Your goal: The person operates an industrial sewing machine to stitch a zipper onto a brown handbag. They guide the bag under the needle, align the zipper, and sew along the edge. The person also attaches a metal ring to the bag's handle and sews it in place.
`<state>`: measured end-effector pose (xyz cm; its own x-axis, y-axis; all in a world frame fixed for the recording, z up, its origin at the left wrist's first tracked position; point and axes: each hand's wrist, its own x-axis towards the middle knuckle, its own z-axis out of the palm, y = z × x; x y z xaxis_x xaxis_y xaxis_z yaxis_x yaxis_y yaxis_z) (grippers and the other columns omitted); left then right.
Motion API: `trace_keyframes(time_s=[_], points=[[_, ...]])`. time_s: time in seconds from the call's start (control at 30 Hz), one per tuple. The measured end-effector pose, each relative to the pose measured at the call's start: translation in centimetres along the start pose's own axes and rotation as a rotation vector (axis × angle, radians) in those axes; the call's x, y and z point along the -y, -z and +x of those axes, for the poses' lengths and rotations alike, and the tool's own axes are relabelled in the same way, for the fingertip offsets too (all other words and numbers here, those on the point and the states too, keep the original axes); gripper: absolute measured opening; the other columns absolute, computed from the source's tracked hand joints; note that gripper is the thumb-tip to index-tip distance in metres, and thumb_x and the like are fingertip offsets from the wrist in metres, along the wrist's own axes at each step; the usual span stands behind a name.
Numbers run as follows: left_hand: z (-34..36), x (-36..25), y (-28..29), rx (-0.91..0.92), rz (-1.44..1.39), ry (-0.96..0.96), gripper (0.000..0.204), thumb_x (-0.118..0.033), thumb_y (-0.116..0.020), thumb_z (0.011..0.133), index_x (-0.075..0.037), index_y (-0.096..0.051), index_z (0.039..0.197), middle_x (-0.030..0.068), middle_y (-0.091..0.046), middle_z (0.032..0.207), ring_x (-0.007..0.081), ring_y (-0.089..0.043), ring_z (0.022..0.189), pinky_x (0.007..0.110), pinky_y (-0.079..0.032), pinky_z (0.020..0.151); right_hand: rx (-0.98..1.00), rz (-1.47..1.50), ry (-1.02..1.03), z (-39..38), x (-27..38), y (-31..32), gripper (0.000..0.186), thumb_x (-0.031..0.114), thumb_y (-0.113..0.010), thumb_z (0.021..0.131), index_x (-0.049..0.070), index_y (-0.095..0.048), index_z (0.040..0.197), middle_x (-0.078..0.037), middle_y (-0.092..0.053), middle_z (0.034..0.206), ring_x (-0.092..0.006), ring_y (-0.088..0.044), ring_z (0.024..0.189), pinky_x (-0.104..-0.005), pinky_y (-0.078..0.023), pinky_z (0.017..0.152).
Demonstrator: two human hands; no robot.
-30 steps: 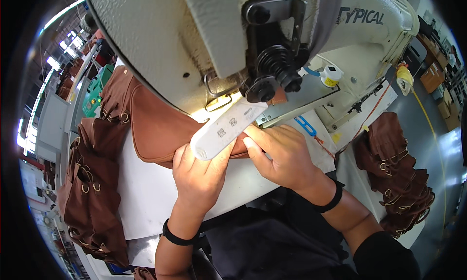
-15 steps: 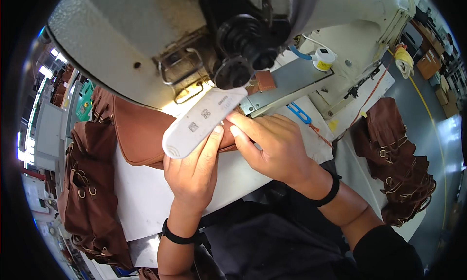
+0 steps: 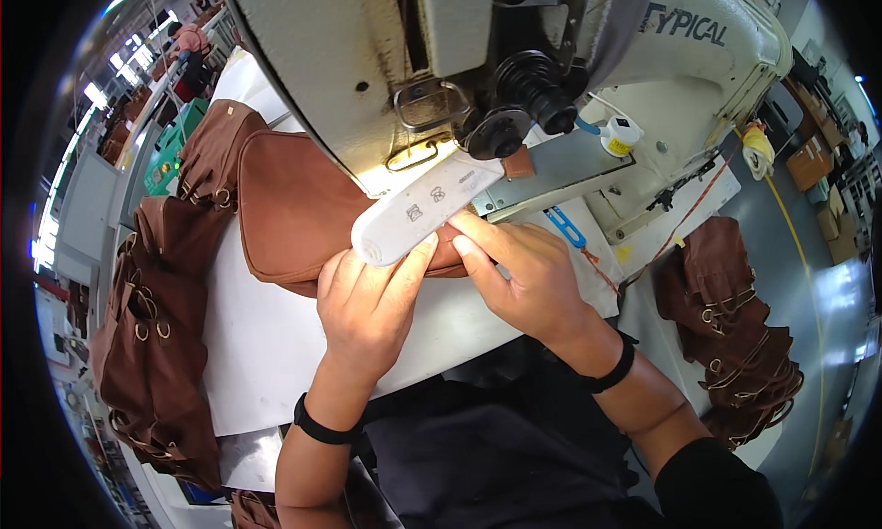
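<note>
A brown leather bag (image 3: 303, 212) lies under the head of an industrial sewing machine (image 3: 717, 74). My left hand (image 3: 367, 304) grips its near edge, fingers on the leather and thumb pointing toward the stitching area. With thumb and index finger close together, my right hand (image 3: 524, 276) pinches the leather just right of the left thumb. A long white rounded plastic piece (image 3: 423, 212) hangs over the fingertips and hides the needle and the exact spot being held. Lamp light falls on the machine head just behind that piece.
More brown bags with brass rings (image 3: 152, 345) are piled at the left, others (image 3: 735, 336) at the right. A blue plastic tool (image 3: 565, 226) and a small white bottle (image 3: 622, 136) are right of the needle area. A green crate (image 3: 170, 152) stands far left; a person sits beyond.
The whole view has shifted, so the machine head sits farther right and more of the bag shows. Both hands keep their hold at nearly the same place beside the white piece.
</note>
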<state>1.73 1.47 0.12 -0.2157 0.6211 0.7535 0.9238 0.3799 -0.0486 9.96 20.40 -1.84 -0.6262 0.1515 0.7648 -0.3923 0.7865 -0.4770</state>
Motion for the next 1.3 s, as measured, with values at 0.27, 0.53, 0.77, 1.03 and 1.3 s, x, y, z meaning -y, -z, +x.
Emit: trace_keyframes(time_s=[0.27, 0.53, 0.77, 1.03, 1.3], points=[[0.2, 0.0, -0.1, -0.024, 0.028, -0.035, 0.044, 0.0, -0.083, 0.077, -0.009, -0.078, 0.12, 0.0051, -0.077, 0.119, 0.0235, -0.071, 0.101, 0.035, -0.052, 0.089, -0.052, 0.016, 0.063, 0.2, -0.3, -0.5, 0.03, 0.003, -0.073, 0.091, 0.0, -0.073, 0.121, -0.012, -0.076, 0.087, -0.026, -0.071, 0.069, -0.0366, -0.053, 0.063], [0.2, 0.1, -0.3, 0.003, 0.049, -0.038, 0.044, 0.0, -0.082, 0.079, -0.01, -0.079, 0.121, 0.0043, -0.077, 0.121, 0.0226, -0.07, 0.105, 0.035, -0.052, 0.091, -0.06, 0.026, 0.019, -0.1, -0.5, -0.5, 0.026, 0.003, -0.073, 0.091, 0.0, -0.074, 0.118, -0.015, -0.078, 0.091, -0.0277, -0.074, 0.072, -0.0361, -0.056, 0.064], [0.4, 0.2, 0.0, 0.032, 0.056, -0.035, 0.046, 0.002, -0.082, 0.079, -0.008, -0.077, 0.124, 0.0058, -0.076, 0.123, 0.0248, -0.07, 0.107, 0.037, -0.051, 0.095, -0.109, 0.029, -0.05, 0.4, 0.4, -0.8, 0.029, 0.006, -0.073, 0.093, 0.002, -0.072, 0.122, -0.014, -0.075, 0.085, -0.0286, -0.071, 0.066, -0.0373, -0.054, 0.061], [-0.1, -0.2, -0.4, 0.022, 0.045, -0.019, 0.048, 0.004, -0.082, 0.078, -0.008, -0.076, 0.125, 0.0064, -0.076, 0.123, 0.0261, -0.07, 0.11, 0.038, -0.051, 0.097, -0.12, 0.023, -0.053, -0.2, -0.2, -1.1, 0.025, 0.01, -0.071, 0.094, 0.004, -0.073, 0.118, -0.008, -0.074, 0.082, -0.0277, -0.068, 0.065, -0.0378, -0.053, 0.062], [0.2, -0.1, -0.1, 0.016, 0.038, -0.02, 0.049, 0.004, -0.081, 0.076, -0.008, -0.077, 0.124, 0.0066, -0.076, 0.121, 0.0255, -0.07, 0.108, 0.037, -0.051, 0.095, -0.113, 0.027, -0.07, 0.1, 0.2, -1.0, 0.027, 0.01, -0.07, 0.094, 0.004, -0.072, 0.12, -0.01, -0.077, 0.092, -0.0284, -0.07, 0.071, -0.0393, -0.055, 0.067]])
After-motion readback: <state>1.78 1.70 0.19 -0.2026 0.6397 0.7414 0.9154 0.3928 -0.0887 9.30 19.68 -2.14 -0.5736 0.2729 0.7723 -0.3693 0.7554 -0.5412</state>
